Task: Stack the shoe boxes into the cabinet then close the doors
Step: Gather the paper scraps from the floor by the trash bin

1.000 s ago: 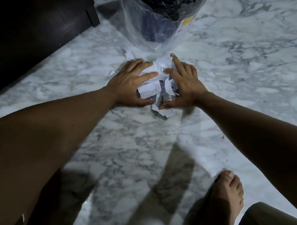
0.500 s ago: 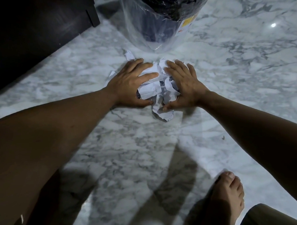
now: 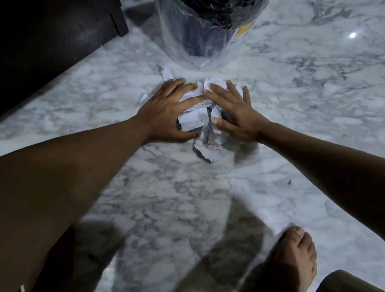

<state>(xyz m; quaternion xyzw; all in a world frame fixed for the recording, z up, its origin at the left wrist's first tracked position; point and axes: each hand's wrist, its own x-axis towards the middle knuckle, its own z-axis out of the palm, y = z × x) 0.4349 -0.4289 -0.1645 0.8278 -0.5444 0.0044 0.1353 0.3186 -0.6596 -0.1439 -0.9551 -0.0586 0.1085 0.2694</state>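
A wad of crumpled white paper point(image 3: 205, 143) lies on the marble floor point(image 3: 167, 202). My left hand point(image 3: 165, 111) presses on its left side with fingers spread over the top. From the right, my right hand point(image 3: 234, 113) cups the wad, fingers laid across it and thumb at its near edge. Both hands squeeze the paper together between them. No shoe box is in view. A dark cabinet point(image 3: 39, 42) fills the upper left corner.
A clear plastic bag point(image 3: 204, 30) with dark contents stands on the floor just beyond the paper. My bare foot point(image 3: 293, 256) rests at the lower right. A small loose scrap of paper point(image 3: 167, 73) lies left of the bag.
My right hand has slid further over the top of the paper wad, its fingers now meeting those of my left hand. The left hand has barely moved.
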